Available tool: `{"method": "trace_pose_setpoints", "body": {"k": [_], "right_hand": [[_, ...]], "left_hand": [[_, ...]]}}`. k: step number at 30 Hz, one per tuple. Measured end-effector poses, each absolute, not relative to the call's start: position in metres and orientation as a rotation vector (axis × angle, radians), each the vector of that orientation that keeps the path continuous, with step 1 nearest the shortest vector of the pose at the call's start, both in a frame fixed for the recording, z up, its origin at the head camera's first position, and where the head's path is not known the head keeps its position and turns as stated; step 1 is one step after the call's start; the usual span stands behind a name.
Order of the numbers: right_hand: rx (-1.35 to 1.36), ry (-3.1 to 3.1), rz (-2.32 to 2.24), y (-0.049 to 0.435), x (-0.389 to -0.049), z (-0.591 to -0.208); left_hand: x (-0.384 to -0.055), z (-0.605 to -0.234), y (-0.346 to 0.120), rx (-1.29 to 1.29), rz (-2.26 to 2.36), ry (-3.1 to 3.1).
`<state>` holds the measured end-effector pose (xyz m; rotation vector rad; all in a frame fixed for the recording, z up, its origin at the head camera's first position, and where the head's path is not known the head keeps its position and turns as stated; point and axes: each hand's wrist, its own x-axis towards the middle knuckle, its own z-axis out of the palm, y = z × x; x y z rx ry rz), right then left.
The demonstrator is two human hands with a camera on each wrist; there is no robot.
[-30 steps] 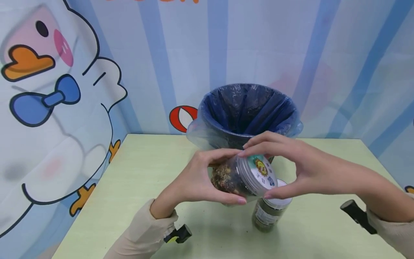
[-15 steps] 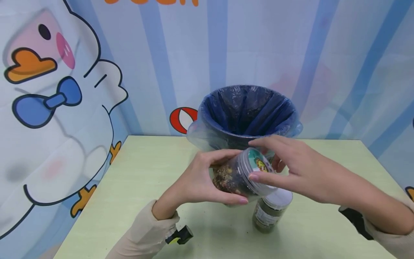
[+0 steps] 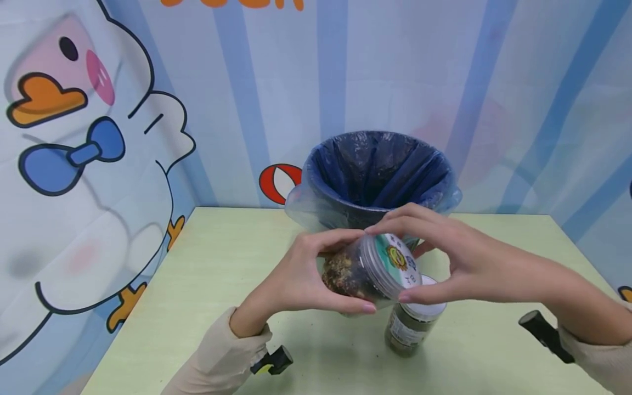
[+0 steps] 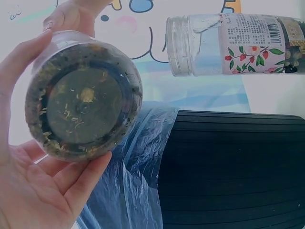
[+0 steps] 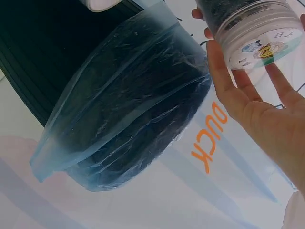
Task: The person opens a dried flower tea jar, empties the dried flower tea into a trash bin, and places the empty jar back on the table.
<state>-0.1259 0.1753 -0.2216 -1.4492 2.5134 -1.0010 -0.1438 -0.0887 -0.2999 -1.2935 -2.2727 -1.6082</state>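
The left hand [image 3: 303, 277] grips the jar [image 3: 345, 271], fingers on one side and thumb on the other, holding it tilted above the counter [image 3: 222, 274]. Dark, flaky contents show through its clear wall. The right hand [image 3: 469, 263] grips the lid [image 3: 397, 260] by its edge, fingers and thumb on opposite sides; the lid sits on the jar. Partly hidden behind them, a second jar [image 3: 407, 329] stands on the counter, a pale label on its side. Farther back is a dark bin [image 4: 233, 171], a blue bag [image 3: 424, 192] lining it and folded over the rim. Behind it hangs a striped backdrop [image 3: 281, 109], with a large duck [image 3: 108, 219] at the left.
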Motion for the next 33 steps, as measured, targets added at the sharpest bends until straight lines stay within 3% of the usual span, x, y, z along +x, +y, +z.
{"method": "trace_pose_setpoints", "body": {"k": [12,24,28,33], "right_hand": [[-0.989,2.795,-0.858,0.163,-0.114,-0.218],[-1.44,2.53,-0.972,0.175,-0.124,-0.219],[-1.364,2.572,-0.958,0.175,-0.121,-0.219],[-1.059,2.737,-0.868,0.168,-0.115,-0.218]], "left_hand": [[-0.144,-0.299,-0.088,-1.303,-1.596,-2.243],[-0.142,-0.298,-0.089,-1.286,-1.596,-2.265],[-0.143,-0.298,-0.088,-1.295,-1.604,-2.247],[-0.143,-0.298,-0.087,-1.3,-1.61,-2.231]]}}
